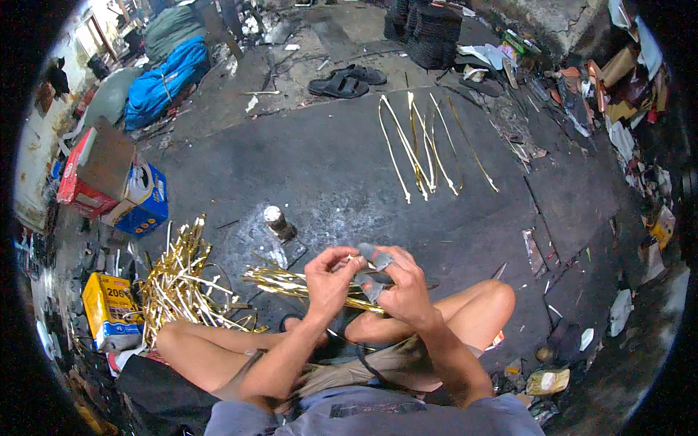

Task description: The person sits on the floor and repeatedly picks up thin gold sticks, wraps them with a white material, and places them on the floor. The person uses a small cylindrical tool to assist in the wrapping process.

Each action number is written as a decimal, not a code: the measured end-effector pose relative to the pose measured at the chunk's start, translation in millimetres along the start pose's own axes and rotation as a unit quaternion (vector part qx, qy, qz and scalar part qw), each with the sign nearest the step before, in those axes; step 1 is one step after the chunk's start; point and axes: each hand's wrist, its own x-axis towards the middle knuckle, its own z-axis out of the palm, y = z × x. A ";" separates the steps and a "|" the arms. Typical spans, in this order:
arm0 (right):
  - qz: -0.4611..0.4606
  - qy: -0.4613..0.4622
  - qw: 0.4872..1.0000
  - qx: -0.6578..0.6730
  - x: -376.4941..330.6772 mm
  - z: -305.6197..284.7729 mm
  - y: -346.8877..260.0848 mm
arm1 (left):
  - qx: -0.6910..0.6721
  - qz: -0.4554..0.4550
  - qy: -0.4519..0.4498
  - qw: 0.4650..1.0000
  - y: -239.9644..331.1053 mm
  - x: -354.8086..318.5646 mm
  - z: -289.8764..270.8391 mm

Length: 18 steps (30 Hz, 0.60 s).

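Observation:
My left hand point(331, 280) and my right hand point(400, 282) meet above my crossed legs, fingertips pinched together. A small pale bit shows between them, too small to name. Grey wrapping point(372, 291) covers several fingers of my right hand. Just beyond my shins, partly hidden by my hands, lies a bundle of shiny gold strips point(280, 280). A larger tangled heap of gold and white strips point(185, 280) is by my left knee. Several long thin strips with pale knotted-looking ends point(429, 149) lie spread out on the dark mat at the far right.
A squat post with a white top point(273, 215) stands beyond my hands on a powdery patch. A yellow box point(113, 305), a blue box point(145, 196) and a red box point(87, 178) are at the left. Black sandals point(342, 86) lie far ahead. Scraps point(622, 138) line the right side.

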 end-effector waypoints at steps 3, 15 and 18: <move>0.017 -0.026 0.997 0.066 0.3 -1.8 -29.1 | -0.090 -0.060 0.036 0.993 16.8 -21.7 -12.1; -0.050 0.017 0.998 0.039 -17.8 5.9 -59.7 | -0.340 -0.146 0.040 0.928 8.2 -66.2 -31.5; -0.087 0.057 0.994 0.035 -9.4 5.1 -68.6 | -0.384 -0.135 0.038 0.913 20.2 -74.4 -27.0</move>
